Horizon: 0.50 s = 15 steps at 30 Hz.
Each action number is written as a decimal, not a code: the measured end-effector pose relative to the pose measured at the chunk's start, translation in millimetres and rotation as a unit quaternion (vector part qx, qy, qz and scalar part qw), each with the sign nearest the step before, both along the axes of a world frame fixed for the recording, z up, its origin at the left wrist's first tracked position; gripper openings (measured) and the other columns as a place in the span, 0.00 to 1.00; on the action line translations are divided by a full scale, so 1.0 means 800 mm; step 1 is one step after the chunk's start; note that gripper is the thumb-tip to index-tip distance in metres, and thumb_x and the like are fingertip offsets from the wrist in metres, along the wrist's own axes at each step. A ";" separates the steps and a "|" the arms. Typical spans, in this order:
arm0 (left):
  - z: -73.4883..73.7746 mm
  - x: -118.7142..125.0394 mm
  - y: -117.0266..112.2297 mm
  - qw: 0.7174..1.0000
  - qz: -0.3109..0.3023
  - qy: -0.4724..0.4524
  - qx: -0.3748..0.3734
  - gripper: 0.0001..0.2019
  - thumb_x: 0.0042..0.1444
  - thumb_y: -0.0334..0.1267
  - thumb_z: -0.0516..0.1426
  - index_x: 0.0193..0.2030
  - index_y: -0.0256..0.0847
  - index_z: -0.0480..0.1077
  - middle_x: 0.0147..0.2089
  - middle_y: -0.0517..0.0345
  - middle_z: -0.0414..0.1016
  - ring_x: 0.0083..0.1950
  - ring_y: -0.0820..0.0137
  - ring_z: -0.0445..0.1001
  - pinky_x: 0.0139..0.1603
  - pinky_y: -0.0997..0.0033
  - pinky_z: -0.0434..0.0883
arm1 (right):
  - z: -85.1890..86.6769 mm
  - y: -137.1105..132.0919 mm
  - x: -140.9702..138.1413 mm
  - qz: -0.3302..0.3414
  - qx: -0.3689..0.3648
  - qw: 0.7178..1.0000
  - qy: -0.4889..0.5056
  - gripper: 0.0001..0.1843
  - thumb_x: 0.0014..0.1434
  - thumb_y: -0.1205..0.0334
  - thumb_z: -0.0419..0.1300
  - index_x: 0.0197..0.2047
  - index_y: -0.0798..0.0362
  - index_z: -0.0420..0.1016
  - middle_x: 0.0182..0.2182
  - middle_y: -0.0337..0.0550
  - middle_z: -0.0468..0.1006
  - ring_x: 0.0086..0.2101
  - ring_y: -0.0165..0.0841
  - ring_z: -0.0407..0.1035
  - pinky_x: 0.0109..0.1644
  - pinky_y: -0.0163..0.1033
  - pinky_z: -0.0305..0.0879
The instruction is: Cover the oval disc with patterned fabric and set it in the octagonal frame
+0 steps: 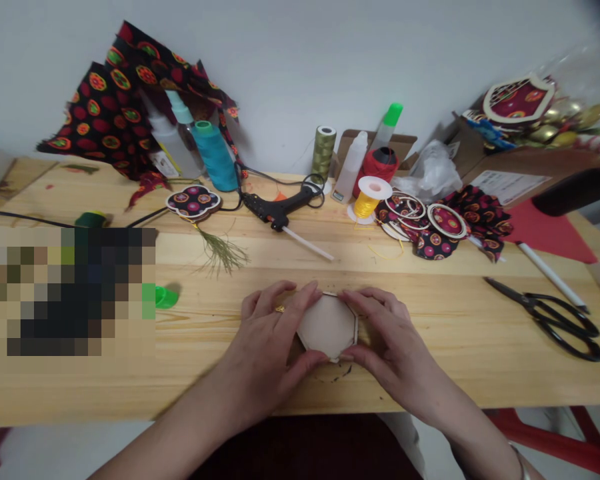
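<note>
Hands meet over the near middle of the wooden table [480,360], both closed lightly on a pale hexagonal piece [329,327] that lies between them. The left hand [273,333] grips its left side, thumb at the near edge and fingertips at the far edge, with a gold ring [280,309] on one finger. The right hand [393,340] mirrors it on the right side, thumb and fingers curled round the rim. The piece has a raised border and seems to be thin wood or card, though its surface is too soft to be sure.

Beyond the hands, a black glue gun [275,208] lies on its side, a white glue stick [307,243] poking from its back towards the hexagon. To its left rests a flower-shaped ornament [193,201] with a green tassel [223,251], in front of a blue cone of thread [215,157] and dark printed cloth [115,100]. Right of the gun stand a green spool [324,153] and a yellow spool [365,205], the latter near a heap of round cloth-covered pieces [447,221]. Black-handled scissors [533,303] lie at the right, beside a white pen [553,275]
</note>
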<state>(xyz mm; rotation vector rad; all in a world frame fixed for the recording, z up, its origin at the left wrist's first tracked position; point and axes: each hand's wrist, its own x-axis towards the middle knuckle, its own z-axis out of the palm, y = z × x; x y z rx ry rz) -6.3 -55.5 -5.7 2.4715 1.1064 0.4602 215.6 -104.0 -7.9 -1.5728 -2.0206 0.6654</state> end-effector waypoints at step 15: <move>0.000 0.001 0.001 1.000 -0.003 0.010 0.010 0.38 0.57 0.43 0.61 0.69 0.41 0.44 0.61 0.49 0.70 0.64 0.52 0.54 0.60 0.49 0.54 | 0.001 0.000 0.000 0.004 -0.004 1.000 -0.005 0.32 0.60 0.61 0.61 0.65 0.47 0.57 0.57 0.49 0.64 0.60 0.42 0.53 0.61 0.51 0.58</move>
